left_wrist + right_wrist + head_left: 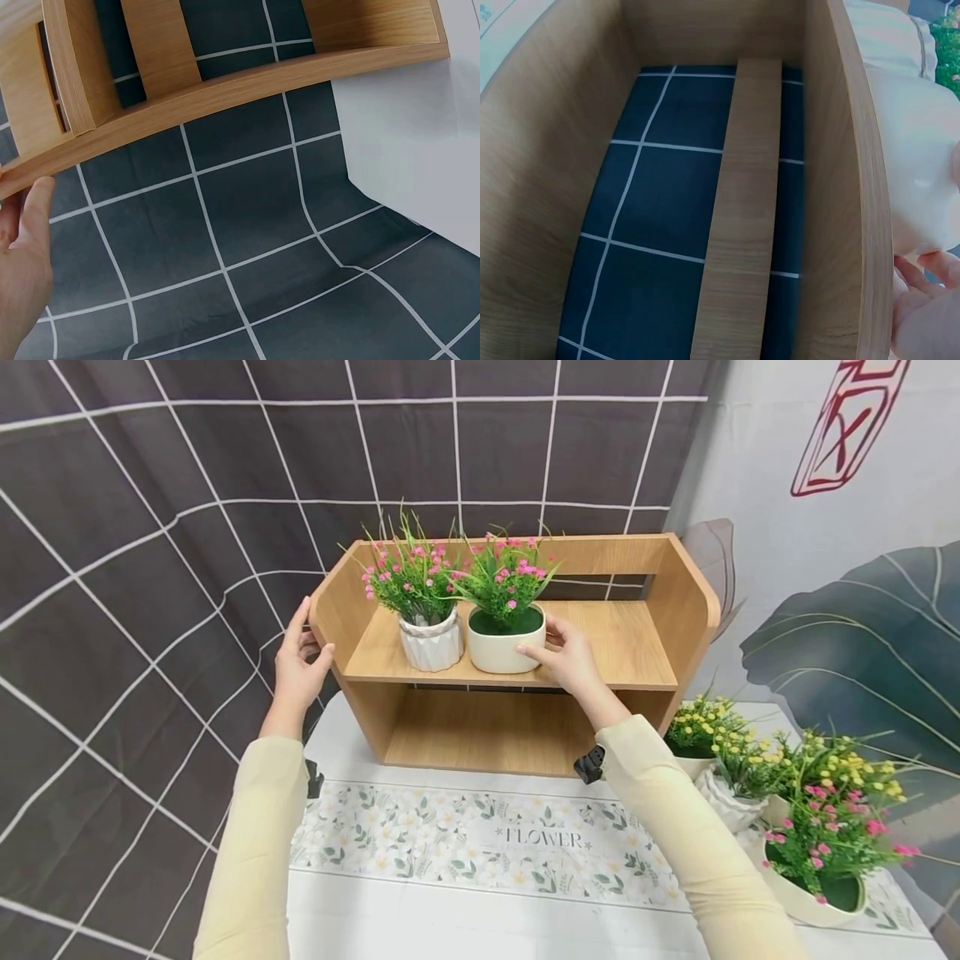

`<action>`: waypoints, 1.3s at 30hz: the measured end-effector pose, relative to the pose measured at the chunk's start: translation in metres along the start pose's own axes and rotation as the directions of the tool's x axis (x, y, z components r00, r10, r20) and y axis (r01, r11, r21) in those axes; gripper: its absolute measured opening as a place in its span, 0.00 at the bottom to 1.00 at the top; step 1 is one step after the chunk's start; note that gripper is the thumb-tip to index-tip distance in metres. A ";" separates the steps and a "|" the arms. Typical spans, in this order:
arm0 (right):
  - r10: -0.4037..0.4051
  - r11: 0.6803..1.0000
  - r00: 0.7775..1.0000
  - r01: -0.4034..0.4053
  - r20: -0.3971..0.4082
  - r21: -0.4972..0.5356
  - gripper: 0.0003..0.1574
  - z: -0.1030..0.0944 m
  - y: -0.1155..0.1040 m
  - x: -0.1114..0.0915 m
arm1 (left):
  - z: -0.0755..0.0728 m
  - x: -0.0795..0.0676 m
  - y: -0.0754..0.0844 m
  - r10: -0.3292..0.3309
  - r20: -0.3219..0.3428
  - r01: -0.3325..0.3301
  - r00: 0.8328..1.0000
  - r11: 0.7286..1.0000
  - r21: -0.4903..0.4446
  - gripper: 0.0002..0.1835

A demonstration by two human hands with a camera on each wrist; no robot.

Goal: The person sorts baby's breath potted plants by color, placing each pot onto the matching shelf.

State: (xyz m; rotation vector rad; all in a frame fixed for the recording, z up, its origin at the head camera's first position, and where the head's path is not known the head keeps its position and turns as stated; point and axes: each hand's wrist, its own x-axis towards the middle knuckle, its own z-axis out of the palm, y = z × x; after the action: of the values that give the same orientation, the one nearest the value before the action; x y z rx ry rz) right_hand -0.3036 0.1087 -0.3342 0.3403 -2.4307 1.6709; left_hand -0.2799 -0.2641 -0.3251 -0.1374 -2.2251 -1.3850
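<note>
A cream oval flowerpot (495, 653) with pink flowers and green grass stands on the upper board of a wooden shelf (600, 635). My right hand (570, 656) holds this pot at its right end, thumb at the front and fingers round the side. In the right wrist view, the right hand (930, 300) is at the pot's (915, 165) lower side. Close to its left, a white ribbed pot (432, 645) bears similar pink flowers. My left hand (298, 660) touches the shelf's left side panel, its thumb at the front edge and fingers along the outside.
On the table's right side stand several more potted plants, with yellow flowers (750, 743) and pink flowers (832, 835). A floral runner (480, 835) reading FLOWER lies before the shelf. Dark gridded cloth (135, 635) hangs behind and to the left.
</note>
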 end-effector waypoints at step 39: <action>0.002 0.999 1.000 -0.002 0.014 -0.049 0.45 0.007 -0.004 -0.002 | -0.002 -0.014 0.037 0.011 0.013 -0.011 1.000 1.000 0.008 0.36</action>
State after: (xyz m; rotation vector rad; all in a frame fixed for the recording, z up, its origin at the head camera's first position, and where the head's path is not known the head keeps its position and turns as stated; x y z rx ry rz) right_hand -0.3004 0.1009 -0.3336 0.3437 -2.4780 1.6123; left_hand -0.2543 -0.2455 -0.3018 -0.1556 -2.2368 -1.3730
